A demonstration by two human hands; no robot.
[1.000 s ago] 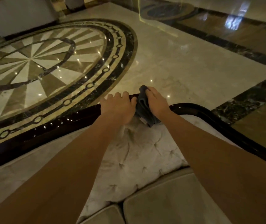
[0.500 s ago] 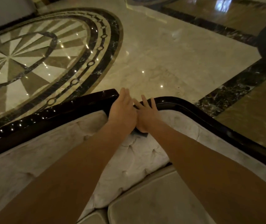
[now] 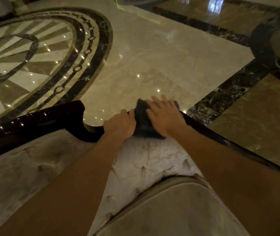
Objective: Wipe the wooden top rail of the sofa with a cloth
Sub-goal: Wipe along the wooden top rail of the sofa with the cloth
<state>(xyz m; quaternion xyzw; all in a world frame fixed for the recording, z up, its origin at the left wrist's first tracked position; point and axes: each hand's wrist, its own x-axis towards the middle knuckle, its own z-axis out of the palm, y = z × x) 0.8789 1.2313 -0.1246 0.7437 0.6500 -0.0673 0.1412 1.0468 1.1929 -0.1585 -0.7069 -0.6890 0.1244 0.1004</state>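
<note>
- Under the right hand (image 3: 165,117), a dark cloth (image 3: 143,124) lies draped over the glossy dark wooden top rail (image 3: 39,119) of the sofa; the palm lies flat on it, fingers (image 3: 158,102) spread and reaching past the rail's far edge.
- Just beside that hand, touching the cloth's near-left edge, the left hand (image 3: 120,124) is curled shut around the rail, seemingly as a brace.
- Below both wrists sits the pale tufted backrest (image 3: 152,159).
- To wipe well, I would keep the palm pressing evenly, wrap the cloth over the rail's curve, and follow its bend away from the bracing hand towards the right.
- Keep the cloth off the upholstery so dirt does not transfer.
</note>
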